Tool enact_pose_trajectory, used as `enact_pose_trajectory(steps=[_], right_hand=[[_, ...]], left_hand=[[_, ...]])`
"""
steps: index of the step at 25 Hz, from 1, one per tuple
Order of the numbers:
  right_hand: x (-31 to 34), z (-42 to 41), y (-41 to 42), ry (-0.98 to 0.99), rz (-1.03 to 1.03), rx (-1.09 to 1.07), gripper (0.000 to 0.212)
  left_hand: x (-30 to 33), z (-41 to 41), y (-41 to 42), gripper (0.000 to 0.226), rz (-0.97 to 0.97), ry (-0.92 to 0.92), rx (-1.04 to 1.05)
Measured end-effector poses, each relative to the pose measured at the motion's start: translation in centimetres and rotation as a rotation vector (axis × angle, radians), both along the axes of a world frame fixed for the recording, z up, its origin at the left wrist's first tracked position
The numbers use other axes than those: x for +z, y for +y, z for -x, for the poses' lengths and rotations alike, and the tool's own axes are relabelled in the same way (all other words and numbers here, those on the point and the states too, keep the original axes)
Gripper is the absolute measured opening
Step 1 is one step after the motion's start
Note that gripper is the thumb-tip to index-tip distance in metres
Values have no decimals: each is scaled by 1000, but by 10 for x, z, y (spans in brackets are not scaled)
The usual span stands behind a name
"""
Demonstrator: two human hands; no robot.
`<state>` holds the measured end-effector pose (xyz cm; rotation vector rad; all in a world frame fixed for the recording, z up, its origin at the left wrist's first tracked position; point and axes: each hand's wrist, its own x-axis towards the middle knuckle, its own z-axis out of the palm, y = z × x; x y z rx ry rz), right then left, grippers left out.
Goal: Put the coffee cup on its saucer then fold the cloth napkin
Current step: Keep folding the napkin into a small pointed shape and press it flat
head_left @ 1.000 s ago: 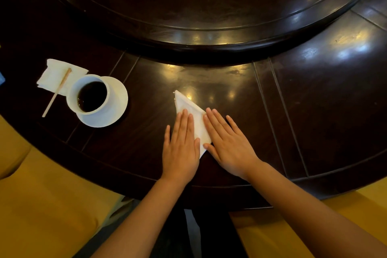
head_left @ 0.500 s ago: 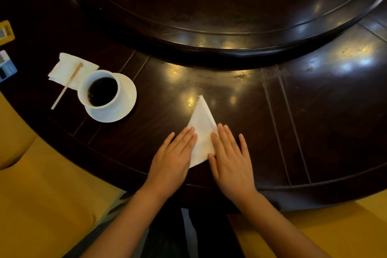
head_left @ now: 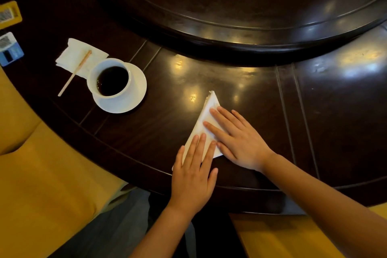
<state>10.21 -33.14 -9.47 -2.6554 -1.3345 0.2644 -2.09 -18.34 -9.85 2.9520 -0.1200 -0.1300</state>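
Glossy dark wooden table [head_left: 240,81] mirrors lamps; matt white cloth napkin [head_left: 206,123]; glazed white saucer [head_left: 134,98]; wooden stirrer [head_left: 75,72]

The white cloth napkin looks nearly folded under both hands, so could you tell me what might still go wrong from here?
1. The white cloth napkin, a layered triangle, is pinned only by flat hands, left and right; lifting them may let the layers spring open.
2. The full white coffee cup sits off-centre on its white saucer, so a knock to the dark wooden table could spill coffee.
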Motion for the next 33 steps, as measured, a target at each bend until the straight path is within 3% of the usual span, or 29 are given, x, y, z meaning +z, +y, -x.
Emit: enact_pose_trajectory(steps=[22,33], right_hand=[[-6,-51,105,-46,24,26,54],[26,-52,110,31,147,20,55]], left_hand=[[2,-47,98,56,12,-27,87],[23,-53,104,63,51,131,39]])
